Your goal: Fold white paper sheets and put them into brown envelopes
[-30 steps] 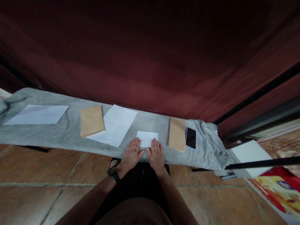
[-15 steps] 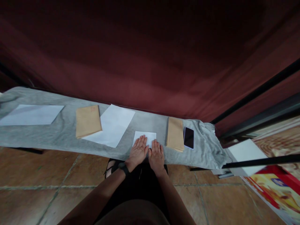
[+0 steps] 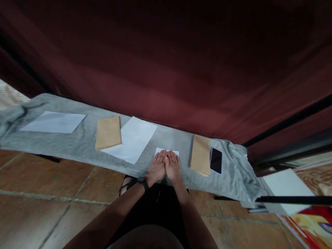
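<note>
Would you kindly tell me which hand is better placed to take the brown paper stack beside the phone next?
Probably the right hand: it lies on the side nearer the brown paper stack, whereas the left hand is farther off. Both rest on the small white paper.

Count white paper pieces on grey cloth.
3: leftmost sheet; middle sheet, partly under tan rectangular paper bundle; small piece partly under left hand and right hand. Hidden ones possible.

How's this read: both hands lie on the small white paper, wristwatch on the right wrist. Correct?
Wrong side: the head view shows the wristwatch on the left wrist. The left hand and right hand do lie on the small white paper.
</note>
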`<action>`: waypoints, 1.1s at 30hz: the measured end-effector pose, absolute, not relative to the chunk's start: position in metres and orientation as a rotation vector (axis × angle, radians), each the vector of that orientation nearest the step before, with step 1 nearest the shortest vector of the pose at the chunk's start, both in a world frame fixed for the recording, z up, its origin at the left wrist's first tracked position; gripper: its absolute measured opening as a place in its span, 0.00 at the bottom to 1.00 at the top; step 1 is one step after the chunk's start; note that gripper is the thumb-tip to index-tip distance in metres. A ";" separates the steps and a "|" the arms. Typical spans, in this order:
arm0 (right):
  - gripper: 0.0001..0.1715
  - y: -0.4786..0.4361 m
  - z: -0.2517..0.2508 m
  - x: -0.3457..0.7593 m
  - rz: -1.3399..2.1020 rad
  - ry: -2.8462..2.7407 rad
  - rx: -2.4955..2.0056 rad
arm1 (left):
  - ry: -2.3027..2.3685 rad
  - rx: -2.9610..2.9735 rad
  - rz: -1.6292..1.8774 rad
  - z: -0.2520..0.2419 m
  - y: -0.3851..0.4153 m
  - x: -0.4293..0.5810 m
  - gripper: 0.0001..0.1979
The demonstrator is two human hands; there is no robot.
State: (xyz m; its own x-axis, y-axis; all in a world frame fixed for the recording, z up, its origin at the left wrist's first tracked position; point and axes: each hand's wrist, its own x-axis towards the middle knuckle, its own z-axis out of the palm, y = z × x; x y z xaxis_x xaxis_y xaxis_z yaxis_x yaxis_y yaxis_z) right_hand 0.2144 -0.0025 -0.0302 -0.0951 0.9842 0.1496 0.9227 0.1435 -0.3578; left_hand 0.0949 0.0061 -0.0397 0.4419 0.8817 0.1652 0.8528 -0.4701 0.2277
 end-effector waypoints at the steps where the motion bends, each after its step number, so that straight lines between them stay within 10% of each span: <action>1: 0.30 -0.002 -0.033 0.216 0.240 -2.078 -1.835 | 1.557 2.564 0.403 -0.040 0.007 0.095 0.32; 33: 0.36 -0.017 -0.057 0.246 -0.061 -1.980 -1.940 | 1.764 2.505 0.518 -0.038 -0.017 0.082 0.29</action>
